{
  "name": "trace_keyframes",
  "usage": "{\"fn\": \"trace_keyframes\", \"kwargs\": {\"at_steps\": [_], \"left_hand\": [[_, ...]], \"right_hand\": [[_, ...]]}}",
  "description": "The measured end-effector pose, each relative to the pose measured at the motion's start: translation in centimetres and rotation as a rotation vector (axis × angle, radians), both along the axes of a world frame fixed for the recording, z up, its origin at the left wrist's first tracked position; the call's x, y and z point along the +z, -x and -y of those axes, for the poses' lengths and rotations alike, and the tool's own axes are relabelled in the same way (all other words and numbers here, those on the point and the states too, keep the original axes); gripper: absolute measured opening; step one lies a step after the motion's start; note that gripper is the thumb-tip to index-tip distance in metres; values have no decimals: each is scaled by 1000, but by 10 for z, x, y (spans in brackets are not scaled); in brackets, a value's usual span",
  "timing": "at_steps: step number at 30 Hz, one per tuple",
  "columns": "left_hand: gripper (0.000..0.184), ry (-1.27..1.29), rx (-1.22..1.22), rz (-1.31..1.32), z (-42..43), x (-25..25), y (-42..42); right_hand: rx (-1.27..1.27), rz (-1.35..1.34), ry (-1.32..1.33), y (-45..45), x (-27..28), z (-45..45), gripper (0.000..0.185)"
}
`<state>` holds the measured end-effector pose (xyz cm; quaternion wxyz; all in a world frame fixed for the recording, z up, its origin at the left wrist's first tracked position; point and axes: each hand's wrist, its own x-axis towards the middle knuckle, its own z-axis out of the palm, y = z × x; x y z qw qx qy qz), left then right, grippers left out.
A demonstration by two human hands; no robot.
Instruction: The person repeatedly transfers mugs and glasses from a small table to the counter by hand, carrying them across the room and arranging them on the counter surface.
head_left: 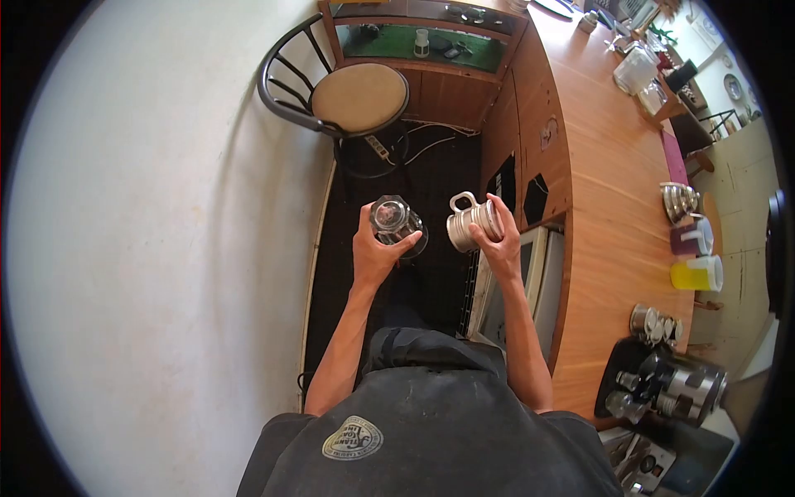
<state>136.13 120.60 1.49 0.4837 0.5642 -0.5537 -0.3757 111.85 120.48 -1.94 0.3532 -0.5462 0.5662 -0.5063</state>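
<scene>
- The person's left hand (pixel 377 255) is curled around a clear glass (pixel 396 219), thumb on the near side and fingers on the far side.
- The right hand (pixel 502 243) grasps a ridged metal mug (pixel 465 228) by its body; the mug is tilted, and its handle loop is on the side away from the person.
- Glass and mug are held up in front of the person, near each other but apart, over a dark floor (pixel 338 277).
- Beyond the hands stands a chair (pixel 359 98) with a tan round seat and a dark curved back, close to the white wall (pixel 132 215); a power strip (pixel 377 148) is below it.
- To the right runs a wooden counter (pixel 609 182).
- Along its far edge are a yellow jug (pixel 694 274) and, just beside it, a purple jug (pixel 691 238).
- A black and silver machine (pixel 689 388) stands at the counter's near end.
</scene>
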Motion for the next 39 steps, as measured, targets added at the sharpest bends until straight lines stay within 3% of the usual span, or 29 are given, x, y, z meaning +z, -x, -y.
{"fn": "trace_keyframes", "kwargs": {"at_steps": [10,13,21,30,34,39], "left_hand": [[64,130,-105,-28,205,-15,19],[67,-16,-104,17,247,-7,27],[69,61,-83,32,373,-19,45],[66,80,-48,41,554,-11,116],[67,-25,-36,0,642,5,165],[71,22,-60,25,743,13,217]], "right_hand": [[-59,-121,30,22,-3,191,65],[-90,-73,12,30,2,219,65],[-149,-159,81,56,12,377,65],[-142,-271,298,135,42,653,67],[-145,-339,281,180,56,772,67],[-90,-441,332,234,55,926,71]]}}
